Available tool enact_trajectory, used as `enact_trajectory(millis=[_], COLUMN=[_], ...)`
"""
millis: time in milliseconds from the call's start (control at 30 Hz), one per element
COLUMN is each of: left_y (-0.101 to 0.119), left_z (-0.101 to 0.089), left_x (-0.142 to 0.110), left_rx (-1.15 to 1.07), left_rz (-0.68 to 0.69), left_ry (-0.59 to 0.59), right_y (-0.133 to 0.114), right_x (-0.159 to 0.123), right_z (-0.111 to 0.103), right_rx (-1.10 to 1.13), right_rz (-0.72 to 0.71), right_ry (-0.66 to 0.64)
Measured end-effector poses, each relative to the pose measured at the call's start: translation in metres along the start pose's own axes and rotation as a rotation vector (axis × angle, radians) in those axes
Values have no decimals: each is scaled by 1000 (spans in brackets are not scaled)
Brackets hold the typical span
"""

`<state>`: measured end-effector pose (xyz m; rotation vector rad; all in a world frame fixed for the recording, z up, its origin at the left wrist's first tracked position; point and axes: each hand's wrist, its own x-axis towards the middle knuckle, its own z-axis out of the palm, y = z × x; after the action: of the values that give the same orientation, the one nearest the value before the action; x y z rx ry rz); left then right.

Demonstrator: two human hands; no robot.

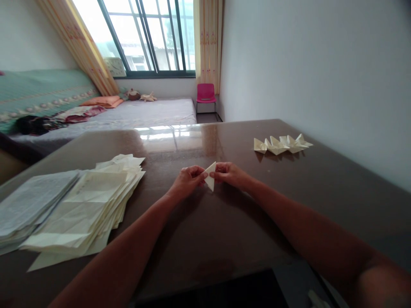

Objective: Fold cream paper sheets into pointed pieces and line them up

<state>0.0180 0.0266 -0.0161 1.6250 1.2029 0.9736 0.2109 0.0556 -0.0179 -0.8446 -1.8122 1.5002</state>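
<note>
Left hand (189, 177), right hand (229, 173): fingers pinching folded paper (209, 182), seemingly unfinished
Paper boats (276, 147): seemingly done, beyond right fingers
Cream sheets (96, 194): unshaped, left of fingers

Small cream folded paper (210, 182), sharp-edged and angular, roughly triangular, held tilted with one point upward and another downward, pinched by left fingers (201, 175) and right fingers (218, 174), over the counter (224, 239), near centre of the frame
</note>
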Motion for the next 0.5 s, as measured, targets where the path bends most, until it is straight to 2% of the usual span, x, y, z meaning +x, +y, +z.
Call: enact_trajectory(millis=[133, 367, 500], left_y=[2, 8, 0], left_z=[-1, 4, 2], left_x=[0, 0, 1], left_rx=[-17, -94, -197], left_rz=[-8, -30, -165], left_ry=[40, 50, -37], right_y=[0, -9, -4], right_x=[-3, -2, 0], right_z=[-2, 0, -2], right_rx=[-174, -460, -434], right_rz=[-6, -101, 7], right_ry=[-66, 51, 13])
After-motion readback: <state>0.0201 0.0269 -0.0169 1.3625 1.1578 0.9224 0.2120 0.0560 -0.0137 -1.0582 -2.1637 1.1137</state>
